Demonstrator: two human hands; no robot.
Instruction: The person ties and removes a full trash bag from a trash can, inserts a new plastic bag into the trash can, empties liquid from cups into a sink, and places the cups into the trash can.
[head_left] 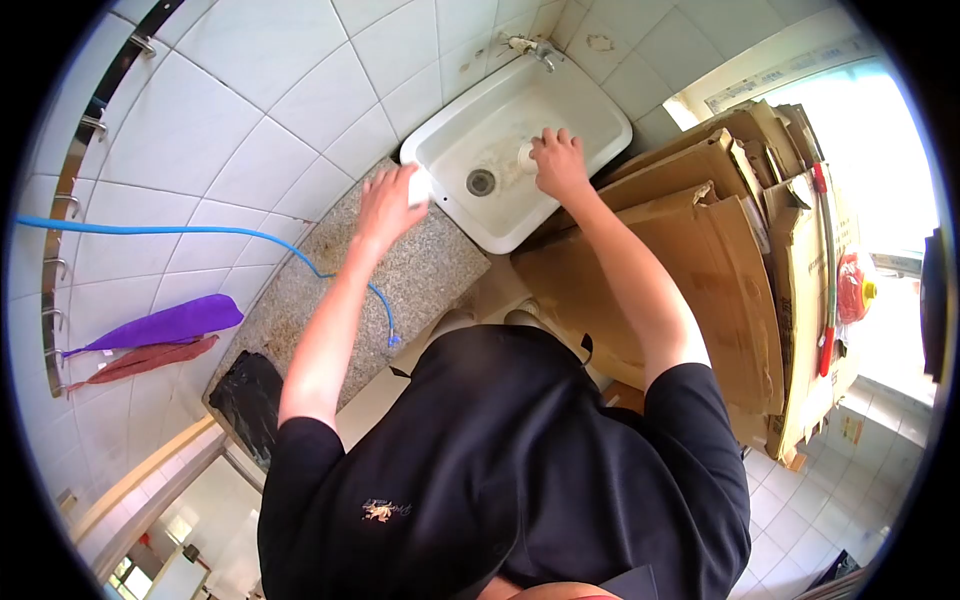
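Note:
My left hand (388, 210) is over the stone counter, close to the sink's left rim. Its fingers are closed on a small white object (419, 188), blurred, whose kind I cannot make out. Above the basin of the white sink (432, 142), my right hand (560, 165) has its fingers closed around a small white round piece (526, 157), partly covered by the fingers. The metal drain (481, 182) shows at the bottom of the basin, between the two hands. A tap (545, 55) sticks out from the wall at the back corner.
Flattened cardboard boxes (660, 270) lean at the right beside the sink. A blue hose (240, 231) crosses the granite counter (420, 270). Purple (165, 325) and brownish-red cloths (150, 362) hang from wall hooks at left, near a black plastic bag (250, 400).

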